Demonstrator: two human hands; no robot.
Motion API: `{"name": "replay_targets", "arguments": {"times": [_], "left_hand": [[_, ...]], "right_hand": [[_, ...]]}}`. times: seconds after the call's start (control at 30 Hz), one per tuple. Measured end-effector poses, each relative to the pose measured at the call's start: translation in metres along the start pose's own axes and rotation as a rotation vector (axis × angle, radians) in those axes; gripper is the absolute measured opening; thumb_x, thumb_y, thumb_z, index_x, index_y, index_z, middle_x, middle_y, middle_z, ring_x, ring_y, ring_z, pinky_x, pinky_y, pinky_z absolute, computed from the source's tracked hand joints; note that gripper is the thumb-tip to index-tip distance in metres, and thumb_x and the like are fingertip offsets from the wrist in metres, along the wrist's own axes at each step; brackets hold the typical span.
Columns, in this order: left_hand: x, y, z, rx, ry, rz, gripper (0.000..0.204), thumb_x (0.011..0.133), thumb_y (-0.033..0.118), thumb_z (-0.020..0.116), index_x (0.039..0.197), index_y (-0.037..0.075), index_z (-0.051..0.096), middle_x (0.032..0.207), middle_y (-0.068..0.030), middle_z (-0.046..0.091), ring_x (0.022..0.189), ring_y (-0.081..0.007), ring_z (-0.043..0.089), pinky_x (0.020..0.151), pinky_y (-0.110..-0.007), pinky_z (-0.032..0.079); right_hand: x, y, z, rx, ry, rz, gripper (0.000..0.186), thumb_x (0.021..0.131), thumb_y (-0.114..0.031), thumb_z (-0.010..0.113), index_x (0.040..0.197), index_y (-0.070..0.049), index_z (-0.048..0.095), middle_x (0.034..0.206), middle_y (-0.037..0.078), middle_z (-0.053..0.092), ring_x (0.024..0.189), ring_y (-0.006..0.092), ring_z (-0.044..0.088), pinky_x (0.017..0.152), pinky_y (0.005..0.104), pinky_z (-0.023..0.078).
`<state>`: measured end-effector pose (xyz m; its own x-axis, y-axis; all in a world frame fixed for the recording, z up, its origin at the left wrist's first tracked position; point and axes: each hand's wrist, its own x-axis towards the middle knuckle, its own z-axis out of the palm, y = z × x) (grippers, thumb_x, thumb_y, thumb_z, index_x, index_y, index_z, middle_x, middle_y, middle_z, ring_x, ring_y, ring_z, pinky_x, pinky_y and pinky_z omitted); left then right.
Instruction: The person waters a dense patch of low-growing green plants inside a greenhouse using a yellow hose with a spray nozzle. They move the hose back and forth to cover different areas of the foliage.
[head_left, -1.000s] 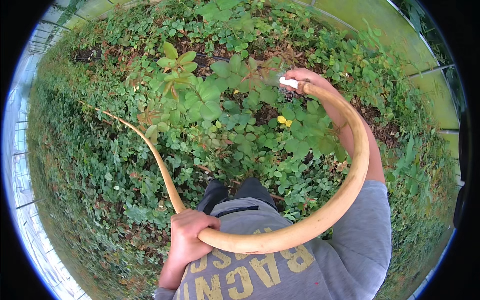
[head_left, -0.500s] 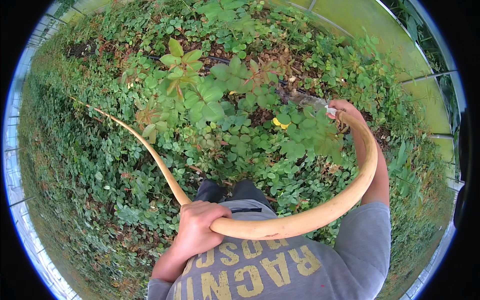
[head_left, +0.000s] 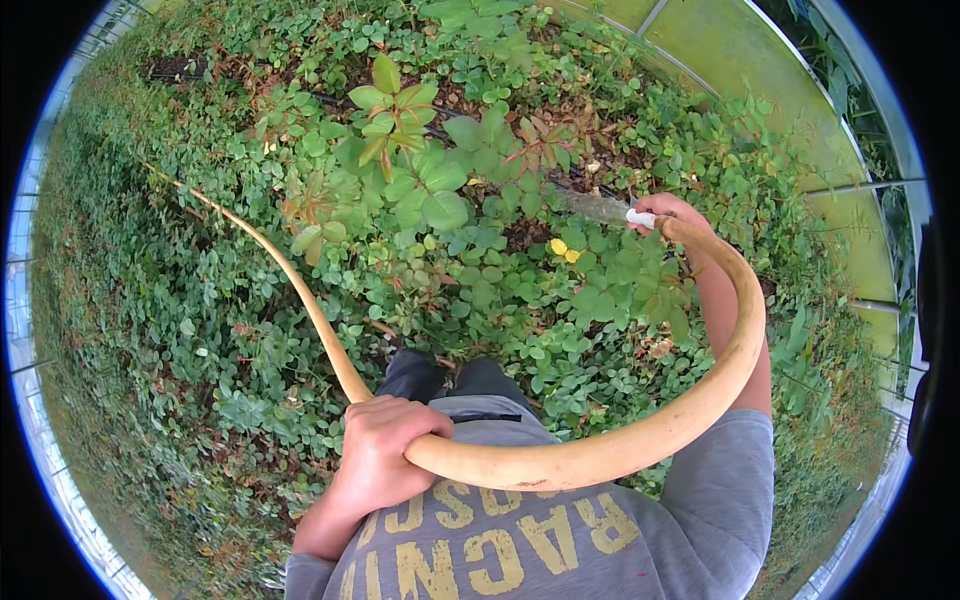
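Note:
A thick, pale yellow hose [head_left: 560,463] loops across in front of my chest. My left hand [head_left: 385,450] is wrapped round it near my waist, and from there the hose trails off to the far left over the plants. At the right, my right hand [head_left: 672,213] grips the hose's end by a white nozzle [head_left: 640,218]. Water [head_left: 597,207] sprays out of the nozzle toward the left, onto the soil among leafy bushes. Taller reddish-green shoots [head_left: 400,110] rise left of the spray. Two small yellow flowers [head_left: 564,250] show just below it.
Dense low green plants [head_left: 250,390] surround me on all sides. A thin black pipe [head_left: 430,128] runs along the ground among dry leaves. Green wall panels [head_left: 730,55] with metal bars stand at the far right.
My right hand and the nozzle have shifted slightly left, and the white tip shows more fully. My left hand has moved a little left and down. Water keeps spraying.

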<state>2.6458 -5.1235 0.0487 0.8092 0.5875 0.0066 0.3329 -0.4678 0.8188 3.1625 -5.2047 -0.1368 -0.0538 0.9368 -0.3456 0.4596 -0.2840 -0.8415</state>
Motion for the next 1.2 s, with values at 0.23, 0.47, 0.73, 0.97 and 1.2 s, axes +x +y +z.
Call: {"name": "replay_targets", "arguments": {"times": [0.23,0.47,0.73,0.97,1.2], "left_hand": [[0.003,-0.005,-0.003,-0.053,-0.065,0.057,0.022,0.053,0.0,0.069,0.071,0.01,0.061,0.06,-0.0011,0.058,0.054,-0.0222,0.057,0.052,-0.034,0.04],[-0.007,-0.005,-0.014,-0.05,0.032,0.021,0.023,0.052,0.001,0.07,0.07,0.01,0.06,0.059,-0.0008,0.057,0.053,-0.022,0.057,0.051,-0.034,0.039],[-0.014,-0.011,-0.011,-0.069,0.014,0.011,0.022,0.051,0.0,0.069,0.07,0.01,0.061,0.06,-0.0012,0.059,0.055,-0.0222,0.059,0.051,-0.034,0.041],[-0.017,-0.016,-0.006,-0.068,0.015,0.028,0.022,0.051,0.001,0.07,0.069,0.01,0.061,0.06,-0.0006,0.059,0.053,-0.0218,0.057,0.05,-0.033,0.039],[-0.009,-0.007,-0.011,-0.018,0.064,0.027,0.019,0.051,0.002,0.072,0.063,0.01,0.059,0.056,-0.0001,0.058,0.05,-0.0203,0.057,0.05,-0.031,0.041]], "right_hand": [[-0.015,-0.014,-0.003,0.369,0.157,0.392,0.035,0.075,-0.025,0.053,0.099,0.0,0.063,0.069,-0.002,0.054,0.051,0.0084,0.047,0.045,0.0212,0.036],[0.011,-0.027,0.008,0.028,0.105,-0.018,0.037,0.077,-0.028,0.053,0.1,0.0,0.063,0.077,-0.001,0.056,0.07,0.0108,0.051,0.059,0.0243,0.04],[0.017,-0.037,0.005,0.026,-0.01,0.012,0.027,0.074,-0.017,0.048,0.091,-0.001,0.061,0.074,0.0,0.051,0.069,0.0128,0.047,0.06,0.026,0.036],[0.007,-0.037,-0.003,-0.068,0.088,-0.21,0.029,0.084,-0.023,0.048,0.095,-0.002,0.062,0.075,-0.001,0.056,0.065,0.011,0.049,0.057,0.0246,0.038],[0.035,-0.026,-0.019,0.008,0.065,0.142,0.028,0.088,-0.024,0.049,0.096,-0.002,0.065,0.068,0.0,0.057,0.055,0.0084,0.049,0.046,0.0224,0.037]]}}
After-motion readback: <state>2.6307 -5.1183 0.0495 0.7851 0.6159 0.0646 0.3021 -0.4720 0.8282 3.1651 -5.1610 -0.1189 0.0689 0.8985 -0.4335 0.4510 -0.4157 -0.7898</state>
